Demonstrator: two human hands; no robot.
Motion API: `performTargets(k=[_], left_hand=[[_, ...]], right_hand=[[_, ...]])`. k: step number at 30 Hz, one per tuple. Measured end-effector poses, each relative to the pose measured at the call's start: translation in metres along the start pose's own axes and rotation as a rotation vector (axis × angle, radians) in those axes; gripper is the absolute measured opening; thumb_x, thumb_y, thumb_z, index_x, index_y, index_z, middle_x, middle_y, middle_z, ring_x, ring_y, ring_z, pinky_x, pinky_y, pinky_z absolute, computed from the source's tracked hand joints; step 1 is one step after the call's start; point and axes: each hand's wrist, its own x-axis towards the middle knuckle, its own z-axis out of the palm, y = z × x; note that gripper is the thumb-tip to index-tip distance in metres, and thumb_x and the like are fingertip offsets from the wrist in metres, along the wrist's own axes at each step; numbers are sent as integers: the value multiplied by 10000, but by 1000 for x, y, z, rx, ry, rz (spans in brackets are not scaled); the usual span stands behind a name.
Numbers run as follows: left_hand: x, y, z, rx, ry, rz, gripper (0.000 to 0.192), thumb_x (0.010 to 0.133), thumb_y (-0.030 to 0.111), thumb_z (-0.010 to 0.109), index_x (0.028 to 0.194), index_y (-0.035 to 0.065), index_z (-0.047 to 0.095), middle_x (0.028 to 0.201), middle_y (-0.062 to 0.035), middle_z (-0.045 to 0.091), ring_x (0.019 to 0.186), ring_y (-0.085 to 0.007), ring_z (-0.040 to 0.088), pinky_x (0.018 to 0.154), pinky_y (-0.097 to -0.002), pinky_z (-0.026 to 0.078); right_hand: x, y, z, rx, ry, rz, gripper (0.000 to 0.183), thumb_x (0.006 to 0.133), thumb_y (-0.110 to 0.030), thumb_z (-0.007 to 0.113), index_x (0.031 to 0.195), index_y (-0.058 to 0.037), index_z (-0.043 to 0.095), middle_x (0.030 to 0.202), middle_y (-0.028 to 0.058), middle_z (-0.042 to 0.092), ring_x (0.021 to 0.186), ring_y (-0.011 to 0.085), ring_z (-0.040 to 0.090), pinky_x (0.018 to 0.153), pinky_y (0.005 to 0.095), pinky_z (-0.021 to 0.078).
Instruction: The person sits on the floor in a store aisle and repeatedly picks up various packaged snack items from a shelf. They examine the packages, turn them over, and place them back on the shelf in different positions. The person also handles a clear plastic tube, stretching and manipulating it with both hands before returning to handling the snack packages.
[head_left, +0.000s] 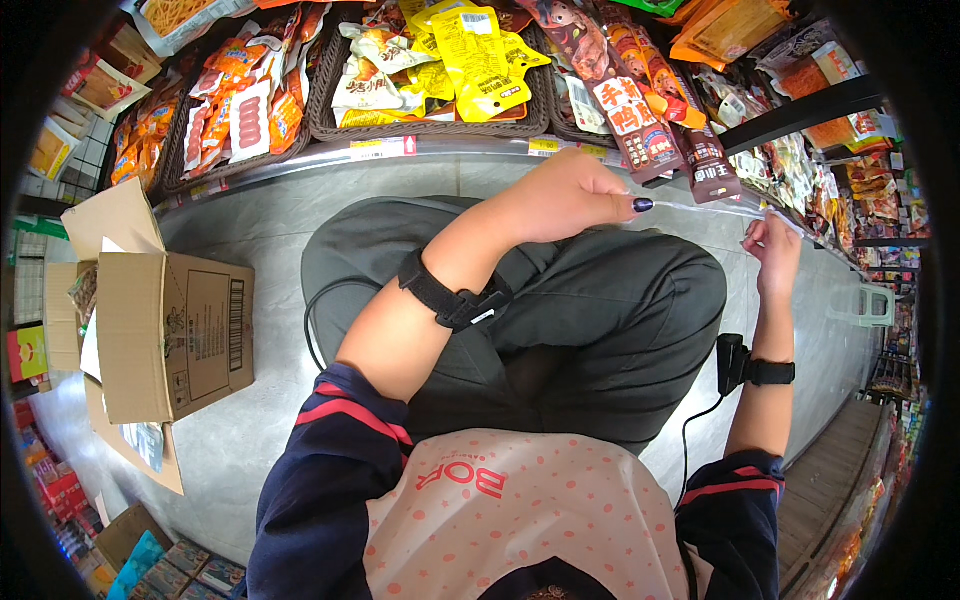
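Observation:
A narrow clear plastic strip (701, 208) runs between my two hands along the shelf's front edge; whether it is fixed to the shelf cannot be made out. My left hand (574, 196) pinches its left end, the thumb with dark nail polish pointing right. Farther right, my right hand (772, 244) has curled fingers on the other end. Just above the strip, a long brown snack packet (637, 131) and a second brown packet (706, 169) jut over the shelf edge. Price labels (379, 148) sit along the front rail to the left.
Dark woven baskets (431, 129) on the shelf hold yellow, white and orange snack packets. An open cardboard box (206, 337) stands on the grey tiled floor at left. My crossed legs (525, 300) fill the middle. A pale green stool (874, 306) is far right.

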Motion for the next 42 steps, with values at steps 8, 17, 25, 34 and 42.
performTargets(k=[8,17,25,34,42], left_hand=[[-2,-1,-8,70,0,-69,418,808,296,510,533,21,357,484,44,239,483,-55,218,423,-232,188],[-6,-1,-20,-59,122,-162,219,728,209,549,628,14,556,468,-8,424,456,-75,343,436,-240,285],[-5,11,-36,-178,274,-93,282,820,214,471,587,55,468,502,37,368,463,-46,311,431,-188,231],[-5,12,-10,-104,-107,-159,293,840,265,450,654,49,521,548,28,480,487,-27,404,449,-172,332],[-2,4,-35,-396,229,-178,295,828,195,425,986,-26,540,645,2,516,582,-65,467,546,-194,385]], right_hand=[[17,23,-37,8,97,70,312,782,-225,445,534,-36,447,589,76,506,482,125,462,465,250,425],[37,65,-99,22,403,158,255,769,-189,434,600,-4,482,584,94,512,524,179,515,519,297,490],[7,74,-150,-118,145,308,247,811,-271,447,699,-60,509,690,36,534,667,133,530,658,280,457],[-61,-64,106,80,-714,-383,314,755,-145,548,1040,-24,504,987,54,530,937,143,468,831,272,349],[-29,-62,58,511,-468,12,138,803,-138,469,683,-69,460,578,-55,352,479,24,274,394,177,184]])
